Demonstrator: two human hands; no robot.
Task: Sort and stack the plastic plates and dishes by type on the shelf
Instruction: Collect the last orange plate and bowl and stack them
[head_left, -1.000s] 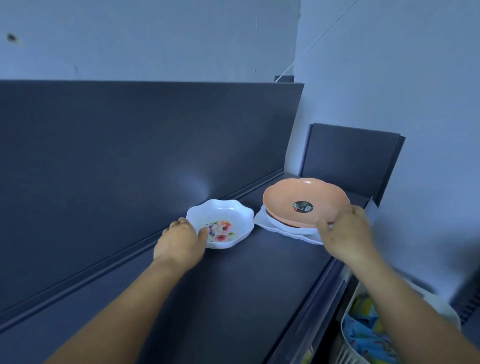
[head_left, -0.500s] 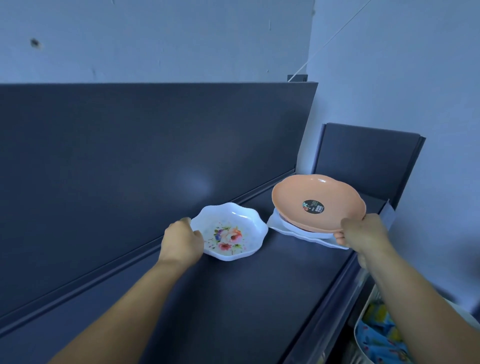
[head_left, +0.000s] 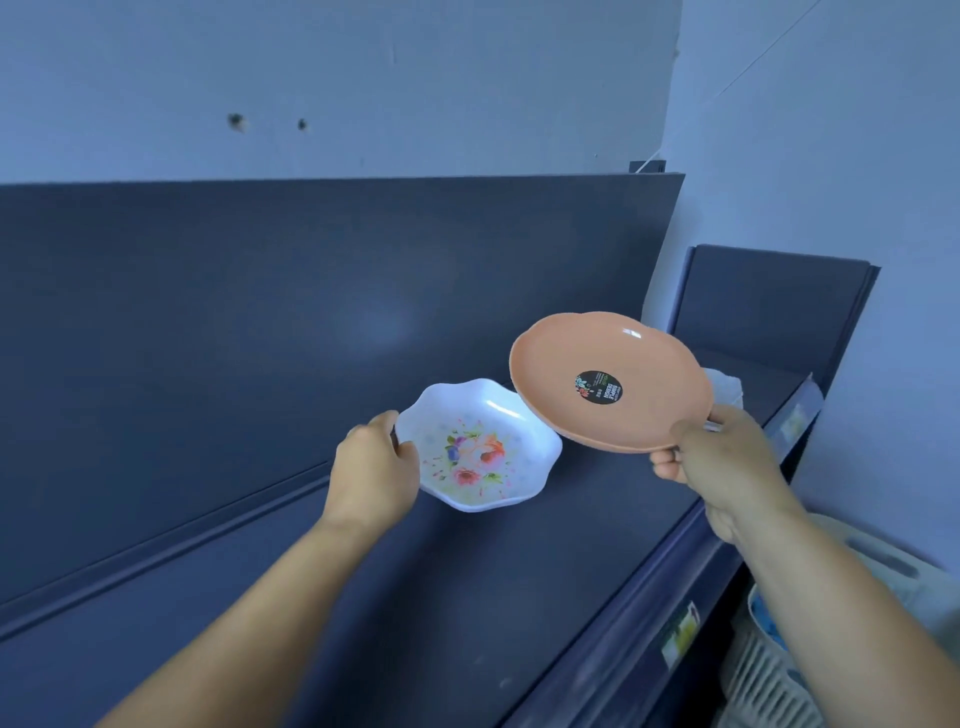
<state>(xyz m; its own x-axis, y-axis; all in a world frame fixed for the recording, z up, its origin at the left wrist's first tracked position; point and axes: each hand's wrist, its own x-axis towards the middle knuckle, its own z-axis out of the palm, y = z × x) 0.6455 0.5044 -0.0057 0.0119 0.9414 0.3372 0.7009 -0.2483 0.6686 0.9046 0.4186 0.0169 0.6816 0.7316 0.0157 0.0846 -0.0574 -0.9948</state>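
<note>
A white scalloped dish with a flower print (head_left: 480, 447) is tilted above the dark shelf (head_left: 467, 597), and my left hand (head_left: 375, 470) grips its left rim. My right hand (head_left: 722, 460) pinches the near edge of an orange plate (head_left: 610, 379) with a round black sticker, holding it up in the air so that it overlaps the dish's right rim. Behind the orange plate a bit of a white plate (head_left: 724, 385) shows on the shelf at the far right; the rest of it is hidden.
The shelf has a tall dark back panel (head_left: 311, 312) and a front lip with price labels (head_left: 680, 631). A dark side panel (head_left: 769, 306) closes its right end. Below at the right stands a white basket (head_left: 779, 670) with blue contents.
The orange plate has been lifted off the white plate and carried left and up by my right hand. My left hand has raised and tilted the flowered dish off the shelf.
</note>
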